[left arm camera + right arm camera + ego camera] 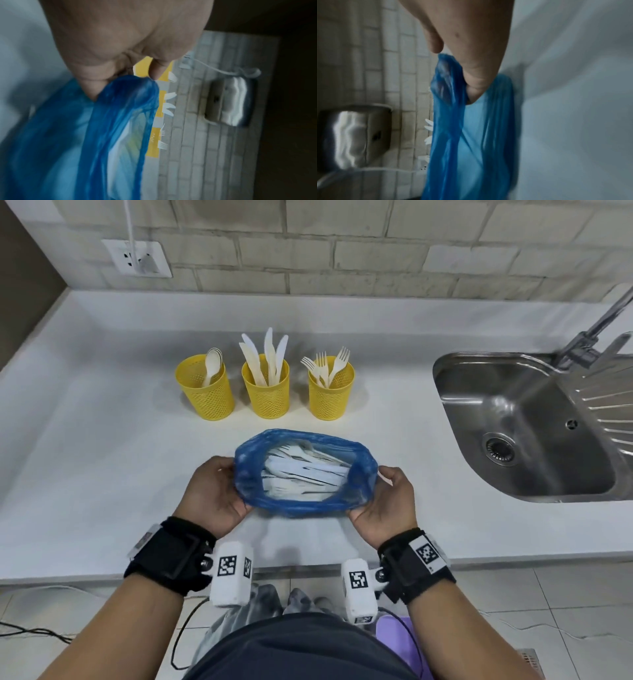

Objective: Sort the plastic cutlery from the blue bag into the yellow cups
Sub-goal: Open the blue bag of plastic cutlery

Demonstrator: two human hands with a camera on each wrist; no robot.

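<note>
- Head view: the blue bag sits on the white worktop, near its front edge, with its mouth stretched wide. The left hand grips the rim on one side and the right hand grips the other, fingers clamped on the plastic. White cutlery lies jumbled inside. Behind the bag stand three yellow cups in a row: the left cup holds spoons, the middle cup knives, the right cup forks. A steel sink lies to the right.
- Left wrist view (blurred): the left hand's fingers curl round a bunched fold of the bag's rim. The yellow cups show beyond it, against the brick wall.
- Right wrist view (also blurred): the right hand's fingers are hooked into the blue rim, thumb just above it. The plastic hangs taut beside the worktop.
</note>
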